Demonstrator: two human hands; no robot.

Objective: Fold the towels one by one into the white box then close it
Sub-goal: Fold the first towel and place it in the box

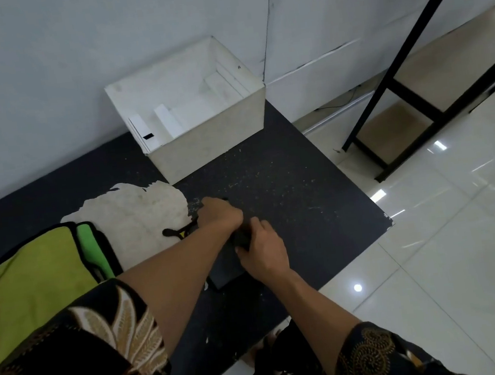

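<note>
The white box point(205, 149) stands open at the back of the dark table point(286, 189), against the wall, with only white inserts showing inside. A dark towel point(226, 271) lies in front of me, hard to tell from the tabletop. My left hand point(218, 213) reaches across to its far edge with fingers curled down on the cloth. My right hand point(262, 248) sits just behind, its fingers curled round a dark fold. A stack of yellow-green towels point(31, 279) with black trim lies at the left, with a brighter green one point(90, 239) at its right edge.
A pale worn patch point(138, 212) marks the tabletop between the green towels and the box. The table's right edge drops to a glossy tiled floor point(446, 241). A black metal shelf frame point(388, 85) stands at the right.
</note>
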